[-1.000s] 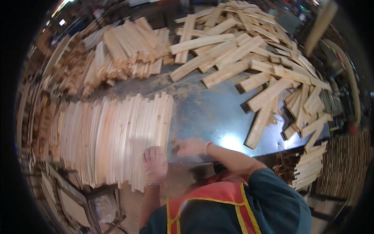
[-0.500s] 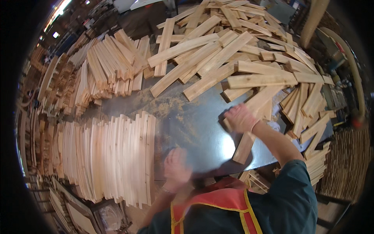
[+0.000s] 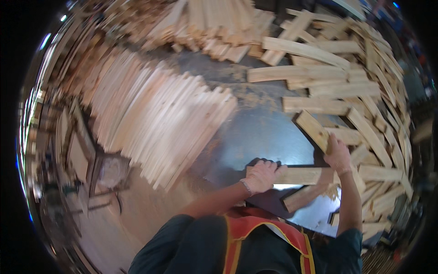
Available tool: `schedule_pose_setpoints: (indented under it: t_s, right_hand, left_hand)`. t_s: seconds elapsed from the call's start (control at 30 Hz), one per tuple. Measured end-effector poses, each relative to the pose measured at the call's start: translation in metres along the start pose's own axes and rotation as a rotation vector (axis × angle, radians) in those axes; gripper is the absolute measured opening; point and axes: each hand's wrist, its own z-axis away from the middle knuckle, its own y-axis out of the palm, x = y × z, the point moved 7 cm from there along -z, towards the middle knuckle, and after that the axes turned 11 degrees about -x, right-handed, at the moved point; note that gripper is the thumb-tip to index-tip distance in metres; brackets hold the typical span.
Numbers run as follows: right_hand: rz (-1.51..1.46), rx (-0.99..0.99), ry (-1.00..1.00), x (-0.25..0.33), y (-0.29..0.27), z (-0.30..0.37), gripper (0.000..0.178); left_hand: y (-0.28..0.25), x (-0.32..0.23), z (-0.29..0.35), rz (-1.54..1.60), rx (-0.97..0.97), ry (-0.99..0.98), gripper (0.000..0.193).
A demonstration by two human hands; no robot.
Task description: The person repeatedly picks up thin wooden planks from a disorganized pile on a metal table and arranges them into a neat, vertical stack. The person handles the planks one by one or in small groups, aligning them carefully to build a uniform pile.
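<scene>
The left hand (image 3: 263, 176) lies closed over the near end of a pale flat wooden slat (image 3: 305, 175) lying on the grey metal table (image 3: 255, 132), while the right hand (image 3: 336, 154) grips a second, tilted pale wooden slat (image 3: 312, 130) beside the loose heap of slats (image 3: 346, 77), the neat row of stacked slats (image 3: 159, 123) lying well apart to the left.

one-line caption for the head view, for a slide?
Left hand rests on a flat wooden slat while right hand grips a tilted slat on the metal table.
</scene>
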Motion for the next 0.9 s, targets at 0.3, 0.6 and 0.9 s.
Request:
schedule_pose_setpoints:
  t_s: [0.3,0.6,0.9]
  right_hand:
    - [-0.817,-0.266,0.084,0.045,-0.026,0.078,0.088]
    - [-0.759,0.037,-0.295,0.298,0.003,0.122,0.060]
    - [-0.341,-0.454,-0.977,0.509,-0.063,0.148,0.052]
  left_hand:
    - [-0.006,0.112,0.180,-0.064,-0.381,-0.241,0.070]
    - [-0.041,0.187,0.262,-0.874,-0.607,-0.269,0.051]
    - [-0.176,0.245,0.307,-0.444,-0.216,-0.503,0.029]
